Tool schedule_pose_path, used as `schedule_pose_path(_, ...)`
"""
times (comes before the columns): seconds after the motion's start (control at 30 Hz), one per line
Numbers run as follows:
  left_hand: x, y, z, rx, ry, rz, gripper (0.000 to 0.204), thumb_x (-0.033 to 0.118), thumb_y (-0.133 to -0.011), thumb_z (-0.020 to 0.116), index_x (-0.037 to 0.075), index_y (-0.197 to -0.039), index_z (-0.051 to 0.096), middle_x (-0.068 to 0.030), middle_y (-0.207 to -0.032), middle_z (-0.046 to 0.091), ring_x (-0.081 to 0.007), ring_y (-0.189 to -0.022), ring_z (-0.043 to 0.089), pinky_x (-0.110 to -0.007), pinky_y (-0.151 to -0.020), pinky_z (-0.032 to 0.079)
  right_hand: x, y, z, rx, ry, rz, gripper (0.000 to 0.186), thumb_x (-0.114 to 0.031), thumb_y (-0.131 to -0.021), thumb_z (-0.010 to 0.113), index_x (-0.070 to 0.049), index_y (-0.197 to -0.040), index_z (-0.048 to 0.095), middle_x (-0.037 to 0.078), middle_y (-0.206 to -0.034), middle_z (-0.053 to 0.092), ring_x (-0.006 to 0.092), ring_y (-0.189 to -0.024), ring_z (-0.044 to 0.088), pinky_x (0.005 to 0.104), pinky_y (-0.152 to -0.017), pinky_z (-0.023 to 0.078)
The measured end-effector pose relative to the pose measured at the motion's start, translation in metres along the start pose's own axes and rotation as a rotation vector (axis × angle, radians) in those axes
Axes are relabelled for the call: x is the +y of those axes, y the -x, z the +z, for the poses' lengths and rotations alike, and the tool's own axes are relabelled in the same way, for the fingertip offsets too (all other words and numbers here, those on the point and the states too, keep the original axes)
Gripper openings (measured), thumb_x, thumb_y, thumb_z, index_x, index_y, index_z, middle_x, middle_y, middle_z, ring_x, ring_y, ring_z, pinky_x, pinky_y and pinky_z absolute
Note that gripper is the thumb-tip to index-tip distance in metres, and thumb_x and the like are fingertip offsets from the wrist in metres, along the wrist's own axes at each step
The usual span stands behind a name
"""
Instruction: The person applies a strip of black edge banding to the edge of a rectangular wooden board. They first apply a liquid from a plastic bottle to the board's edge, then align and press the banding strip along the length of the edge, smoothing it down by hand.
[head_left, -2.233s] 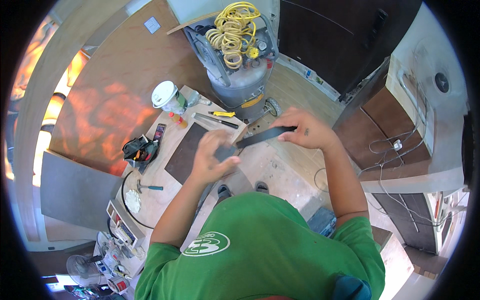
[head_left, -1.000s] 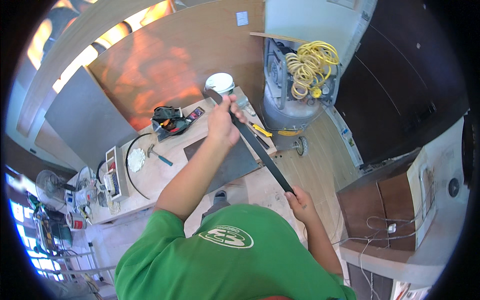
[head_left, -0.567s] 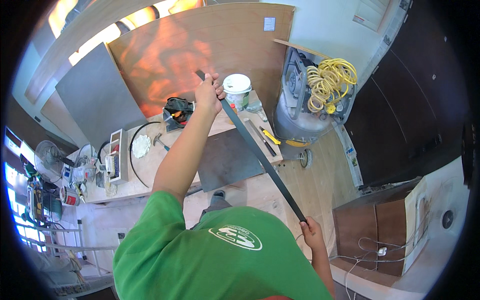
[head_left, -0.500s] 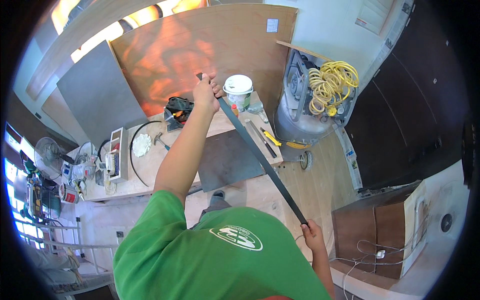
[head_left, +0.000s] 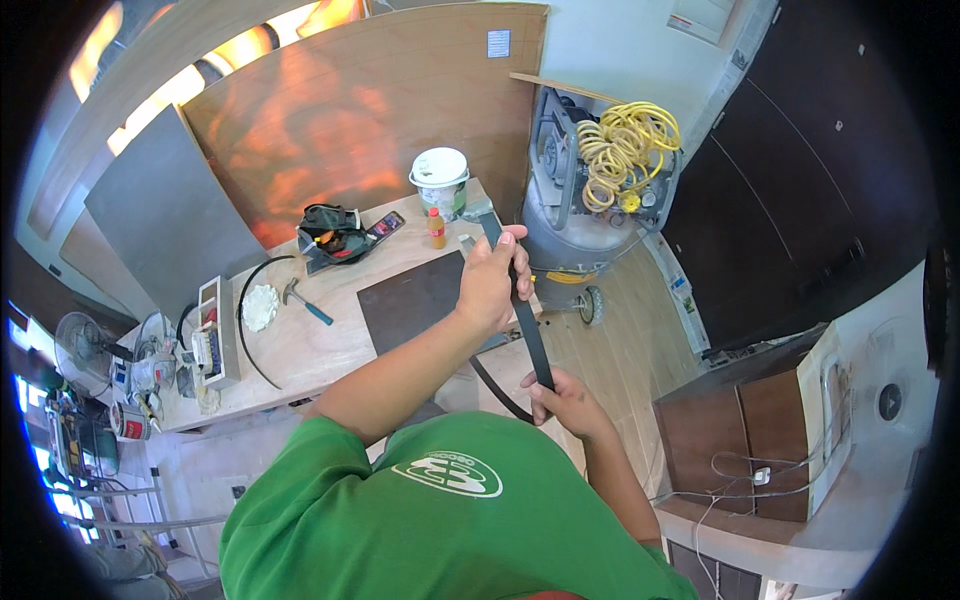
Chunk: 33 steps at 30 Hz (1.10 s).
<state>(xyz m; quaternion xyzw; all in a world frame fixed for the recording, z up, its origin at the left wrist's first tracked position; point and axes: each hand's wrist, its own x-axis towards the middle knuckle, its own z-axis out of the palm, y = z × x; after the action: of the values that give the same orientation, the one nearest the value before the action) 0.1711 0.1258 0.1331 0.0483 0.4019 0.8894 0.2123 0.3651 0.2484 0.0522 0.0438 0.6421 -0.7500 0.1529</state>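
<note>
A long dark edging strip (head_left: 532,340) stretches between my two hands above the table's right end. My left hand (head_left: 490,280) is closed round it towards its far end, with the strip's tip sticking out beyond the fingers. Nearer my body, my right hand (head_left: 566,402) pinches the same strip, and a loose tail curves back to the left from there. A flat dark panel (head_left: 395,300) lies on the table beneath my left forearm, which hides part of it. The knife and long tool at the table's right end are mostly behind my left hand.
On the wooden table (head_left: 300,350) are a hammer (head_left: 308,302), tool bag (head_left: 335,240), phone (head_left: 386,226), small bottle (head_left: 436,230), white bucket (head_left: 440,175) and curved black strip (head_left: 243,325). An air compressor (head_left: 570,235) with yellow hose (head_left: 625,150) stands right; a brown cabinet (head_left: 745,430) sits nearer.
My hands have come closer together along the strip. The left moved right and nearer me, the right moved left and up, and the strip's tail now curves below. The view shifted slightly.
</note>
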Motion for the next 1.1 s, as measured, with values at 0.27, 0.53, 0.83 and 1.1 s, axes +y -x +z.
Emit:
schedule_pose_path(0.27, 0.102, -0.098, -0.111, 0.088, -0.016, 0.287, 0.045, 0.046, -0.107, 0.043, 0.008, -0.088, 0.056, -0.0009, -0.058, 0.045, -0.0151, -0.047, 0.045, -0.031, -0.047, 0.039, 0.031, 0.046, -0.033, 0.282, 0.081, 0.107, 0.028, -0.031, -0.097, 0.067, -0.008, -0.084, 0.058, -0.003, -0.058, 0.05, 0.0076, -0.048, 0.045, 0.0251, -0.045, 0.036)
schedule_pose_path(0.53, -0.045, 0.015, -0.163, -0.301, -1.072, -0.408, 0.06, 0.047, -0.108, 0.038, -0.003, -0.103, 0.07, -0.0159, -0.08, 0.067, -0.022, -0.081, 0.069, -0.037, -0.08, 0.053, -0.009, 0.054, -0.039, 0.778, -0.016, -0.246, 0.025, -0.019, -0.093, 0.07, -0.001, -0.11, 0.063, -0.001, -0.07, 0.056, 0.0052, -0.051, 0.049, 0.0223, -0.044, 0.034)
schedule_pose_path(0.83, -0.052, 0.089, -0.147, -0.836, -0.775, -1.094, 0.059, 0.046, -0.106, 0.046, 0.002, -0.144, 0.053, -0.0179, -0.147, 0.053, -0.0276, -0.134, 0.052, -0.04, -0.111, 0.04, -0.077, 0.061, -0.094, 1.116, -0.115, -0.414, 0.037, -0.028, -0.104, 0.056, 0.002, -0.126, 0.061, 0.0, -0.071, 0.057, 0.0062, -0.05, 0.049, 0.0204, -0.042, 0.033)
schedule_pose_path(1.1, 0.027, 0.098, -0.076, -0.909, -0.49, -0.452, 0.044, 0.037, -0.108, 0.047, -0.002, -0.104, 0.067, -0.0177, -0.105, 0.072, -0.0266, -0.102, 0.067, -0.039, -0.095, 0.051, -0.071, 0.05, -0.113, 1.141, -0.156, -0.413, 0.038, -0.03, -0.106, 0.051, 0.003, -0.123, 0.061, 0.009, -0.076, 0.067, 0.0085, -0.046, 0.052, 0.0215, -0.04, 0.035)
